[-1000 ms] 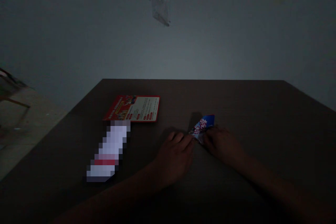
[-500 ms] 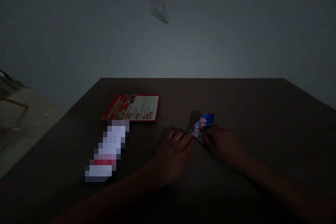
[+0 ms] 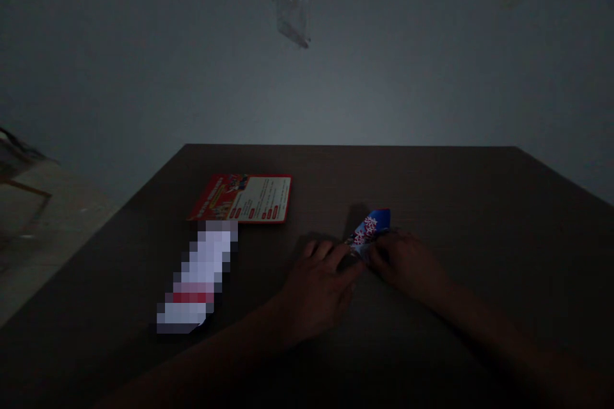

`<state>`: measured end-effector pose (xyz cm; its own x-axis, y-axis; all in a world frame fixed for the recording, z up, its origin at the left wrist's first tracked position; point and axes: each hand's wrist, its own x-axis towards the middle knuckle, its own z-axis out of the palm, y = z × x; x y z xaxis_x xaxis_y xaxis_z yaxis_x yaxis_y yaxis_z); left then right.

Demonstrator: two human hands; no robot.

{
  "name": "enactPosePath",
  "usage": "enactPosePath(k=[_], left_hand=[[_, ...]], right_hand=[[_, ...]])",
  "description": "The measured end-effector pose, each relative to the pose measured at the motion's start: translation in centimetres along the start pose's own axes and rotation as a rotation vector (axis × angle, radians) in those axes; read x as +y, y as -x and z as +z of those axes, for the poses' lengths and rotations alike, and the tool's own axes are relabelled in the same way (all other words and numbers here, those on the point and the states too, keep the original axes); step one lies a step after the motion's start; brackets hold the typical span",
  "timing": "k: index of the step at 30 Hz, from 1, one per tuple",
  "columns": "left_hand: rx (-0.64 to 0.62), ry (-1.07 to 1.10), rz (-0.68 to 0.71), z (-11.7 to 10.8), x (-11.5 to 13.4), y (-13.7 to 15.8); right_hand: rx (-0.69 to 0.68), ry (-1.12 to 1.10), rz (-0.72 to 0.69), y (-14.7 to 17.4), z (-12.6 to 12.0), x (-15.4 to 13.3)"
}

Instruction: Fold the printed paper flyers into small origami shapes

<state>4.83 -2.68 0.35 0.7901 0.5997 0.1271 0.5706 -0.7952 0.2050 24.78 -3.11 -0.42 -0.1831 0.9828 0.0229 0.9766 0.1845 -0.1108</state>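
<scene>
A small piece of folded blue printed paper (image 3: pixel 371 228) with pinkish-white characters stands up from the table between my hands. My left hand (image 3: pixel 321 291) grips its lower left end, the thumb side reaching across to it while the other fingers rest bent on the tabletop. At the lower right edge, my right hand (image 3: pixel 407 265) pinches the paper with curled fingers. Both hands cover its lower part, and the dim light hides the exact folds.
A red and white printed card (image 3: pixel 249 198) lies left of the middle on the dark table (image 3: pixel 407 179). Nearer me is a blurred-out white, long object with a red band (image 3: pixel 199 275). A clear plastic bag (image 3: pixel 294 3) hangs on the wall (image 3: pixel 407 77) behind.
My left thumb side has stretched a little to the right along the paper's lower edge, with a gap now between it and the fingers. My right hand barely moved.
</scene>
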Motion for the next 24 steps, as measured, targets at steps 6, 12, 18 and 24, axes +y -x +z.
enactPosePath(k=[6,12,18,24], left_hand=[[0.012,0.014,-0.017,0.1,0.1,0.0],[0.018,0.041,-0.043,0.1,0.1,-0.1],[0.023,0.065,-0.041,0.2,-0.1,-0.1],[0.019,0.078,-0.06,0.3,-0.1,-0.1]], right_hand=[[0.036,-0.005,-0.012,0.0,0.4,0.2],[0.019,0.004,0.023,0.0,0.1,0.4],[-0.033,-0.053,0.082,0.5,-0.7,0.6],[-0.144,-0.145,0.122,1.2,-1.4,1.6]])
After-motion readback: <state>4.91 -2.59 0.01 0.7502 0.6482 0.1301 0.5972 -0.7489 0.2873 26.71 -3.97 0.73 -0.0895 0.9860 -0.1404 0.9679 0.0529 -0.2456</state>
